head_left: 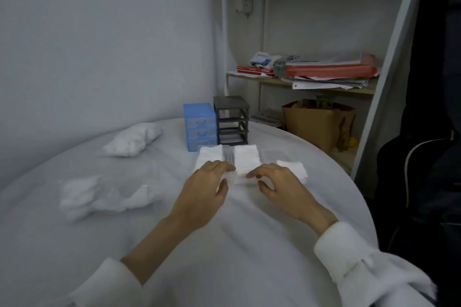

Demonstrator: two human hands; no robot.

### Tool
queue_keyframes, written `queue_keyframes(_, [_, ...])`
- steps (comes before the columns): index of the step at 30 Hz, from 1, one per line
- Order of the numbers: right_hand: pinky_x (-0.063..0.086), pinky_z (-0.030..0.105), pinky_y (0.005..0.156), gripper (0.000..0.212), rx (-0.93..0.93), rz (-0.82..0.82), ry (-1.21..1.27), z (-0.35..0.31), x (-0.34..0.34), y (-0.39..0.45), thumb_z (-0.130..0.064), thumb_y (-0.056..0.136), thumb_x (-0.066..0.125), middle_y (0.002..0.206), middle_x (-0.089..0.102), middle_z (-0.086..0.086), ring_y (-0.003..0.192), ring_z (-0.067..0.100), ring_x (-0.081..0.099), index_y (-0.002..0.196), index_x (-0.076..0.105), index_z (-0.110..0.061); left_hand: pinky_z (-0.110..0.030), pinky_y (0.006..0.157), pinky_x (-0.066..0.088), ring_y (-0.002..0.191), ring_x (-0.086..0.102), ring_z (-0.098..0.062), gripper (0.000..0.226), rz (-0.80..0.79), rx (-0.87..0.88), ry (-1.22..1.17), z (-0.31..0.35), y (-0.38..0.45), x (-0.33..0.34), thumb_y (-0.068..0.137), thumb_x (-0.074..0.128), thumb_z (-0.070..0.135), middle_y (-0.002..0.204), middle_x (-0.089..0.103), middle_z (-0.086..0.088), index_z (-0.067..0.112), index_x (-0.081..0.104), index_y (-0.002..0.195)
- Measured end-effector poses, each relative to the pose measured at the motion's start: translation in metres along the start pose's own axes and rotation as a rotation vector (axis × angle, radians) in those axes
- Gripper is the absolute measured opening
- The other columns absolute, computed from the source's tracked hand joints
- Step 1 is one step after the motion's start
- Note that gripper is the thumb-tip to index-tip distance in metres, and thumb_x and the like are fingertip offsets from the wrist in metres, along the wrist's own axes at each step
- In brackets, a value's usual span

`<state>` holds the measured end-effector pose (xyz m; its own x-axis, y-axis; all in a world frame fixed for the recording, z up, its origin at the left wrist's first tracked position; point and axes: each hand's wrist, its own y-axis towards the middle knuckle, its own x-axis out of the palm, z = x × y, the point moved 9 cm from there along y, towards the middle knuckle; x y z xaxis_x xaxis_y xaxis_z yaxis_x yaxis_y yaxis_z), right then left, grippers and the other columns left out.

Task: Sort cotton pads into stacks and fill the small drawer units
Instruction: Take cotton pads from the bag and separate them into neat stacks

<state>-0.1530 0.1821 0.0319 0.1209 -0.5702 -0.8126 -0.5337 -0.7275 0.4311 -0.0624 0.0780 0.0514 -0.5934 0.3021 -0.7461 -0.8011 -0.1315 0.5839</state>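
Note:
Both my hands meet over a stack of white cotton pads lying in the middle of the round table. My left hand and my right hand have curled fingers, and their fingertips and thumbs pinch the near end of that stack from either side. Another pad stack lies just left of it, and a smaller one lies to the right. Behind them stand a blue drawer unit with its drawers in and a dark grey drawer frame with empty slots. A clear drawer lies beside the stacks.
A full bag of pads lies at the back left. An open bag with loose pads lies to my left. The table's white cloth is wrinkled. Shelves with papers and a brown paper bag stand beyond the right edge.

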Motion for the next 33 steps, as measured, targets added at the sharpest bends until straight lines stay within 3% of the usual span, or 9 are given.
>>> queue_keyframes(9, [0.039, 0.004, 0.074, 0.030, -0.046, -0.149, 0.202, -0.086, 0.065, 0.029, -0.001, 0.089, 0.051, 0.103, 0.064, -0.008, 0.088, 0.001, 0.056, 0.110, 0.064, -0.018, -0.002, 0.085, 0.030, 0.101, 0.048, -0.002, 0.030, 0.100, -0.081, -0.016, -0.069, -0.057, -0.088, 0.086, 0.047, 0.006, 0.106, 0.062, 0.007, 0.018, 0.062, 0.109])
queue_keyframes(12, [0.041, 0.004, 0.072, 0.023, 0.005, -0.159, 0.337, -0.106, 0.083, 0.041, -0.006, 0.091, 0.054, 0.098, 0.064, -0.004, 0.089, 0.008, 0.059, 0.110, 0.064, -0.015, -0.013, 0.088, 0.033, 0.105, 0.048, -0.007, 0.030, 0.126, -0.154, 0.037, -0.101, -0.075, -0.113, 0.085, 0.049, 0.008, 0.108, 0.060, 0.005, 0.017, 0.062, 0.109])
queue_keyframes(14, [0.041, 0.003, 0.070, 0.019, 0.044, -0.161, 0.387, -0.115, 0.092, 0.048, -0.014, 0.093, 0.056, 0.097, 0.064, -0.002, 0.087, 0.007, 0.057, 0.109, 0.064, -0.015, -0.027, 0.102, 0.033, 0.115, 0.047, -0.012, 0.032, 0.120, -0.196, 0.129, -0.121, -0.085, -0.121, 0.084, 0.050, 0.014, 0.117, 0.058, 0.005, 0.019, 0.060, 0.114])
queue_keyframes(16, [0.043, 0.005, 0.067, 0.018, 0.094, -0.170, 0.433, -0.121, 0.103, 0.054, -0.016, 0.092, 0.056, 0.096, 0.063, 0.000, 0.085, 0.008, 0.057, 0.109, 0.064, -0.014, -0.041, 0.115, 0.017, 0.131, 0.036, -0.014, 0.034, 0.095, -0.278, 0.234, -0.141, -0.094, -0.124, 0.088, 0.050, 0.025, 0.133, 0.049, 0.005, 0.022, 0.055, 0.122])
queue_keyframes(19, [0.044, 0.009, 0.063, 0.014, 0.169, -0.181, 0.529, -0.127, 0.118, 0.061, -0.016, 0.092, 0.056, 0.089, 0.064, 0.003, 0.077, 0.011, 0.059, 0.102, 0.064, -0.009, -0.042, 0.116, 0.001, 0.141, 0.014, -0.012, 0.037, 0.171, -0.465, 0.158, -0.168, -0.107, -0.133, 0.096, 0.046, 0.039, 0.148, 0.031, 0.005, 0.027, 0.048, 0.131])
queue_keyframes(22, [0.043, 0.008, 0.061, 0.009, 0.188, -0.105, 0.567, -0.129, 0.121, 0.065, -0.016, 0.090, 0.060, 0.083, 0.065, 0.005, 0.074, 0.013, 0.059, 0.089, 0.061, -0.007, -0.040, 0.115, 0.008, 0.143, 0.007, -0.017, 0.043, 0.292, -0.671, -0.052, -0.186, -0.121, -0.136, 0.099, 0.039, 0.034, 0.153, 0.021, -0.005, 0.024, 0.036, 0.140])
queue_keyframes(26, [0.041, 0.007, 0.066, 0.008, 0.152, -0.066, 0.568, -0.132, 0.118, 0.065, -0.013, 0.089, 0.061, 0.090, 0.066, 0.007, 0.084, 0.015, 0.059, 0.084, 0.058, -0.008, -0.042, 0.112, 0.019, 0.141, 0.015, -0.029, 0.061, 0.342, -0.921, -0.284, -0.201, -0.134, -0.125, 0.098, 0.044, 0.029, 0.155, 0.014, -0.013, 0.015, 0.014, 0.149])
queue_keyframes(28, [0.044, 0.015, 0.076, 0.011, 0.148, -0.096, 0.609, -0.132, 0.119, 0.062, -0.014, 0.090, 0.060, 0.093, 0.066, 0.007, 0.089, 0.016, 0.060, 0.081, 0.056, -0.010, -0.043, 0.110, 0.025, 0.138, 0.026, -0.033, 0.070, 0.354, -1.010, -0.341, -0.207, -0.138, -0.120, 0.096, 0.048, 0.033, 0.151, 0.025, -0.017, 0.013, 0.008, 0.149])
queue_keyframes(33, [0.052, 0.019, 0.078, 0.016, 0.174, -0.101, 0.824, -0.121, 0.113, 0.054, -0.008, 0.095, 0.049, 0.091, 0.069, 0.005, 0.084, 0.012, 0.065, 0.079, 0.050, -0.006, -0.046, 0.106, 0.033, 0.124, 0.045, -0.032, 0.064, 0.359, -1.039, -0.342, -0.204, -0.134, -0.115, 0.091, 0.057, 0.034, 0.134, 0.049, -0.013, 0.015, 0.024, 0.143])
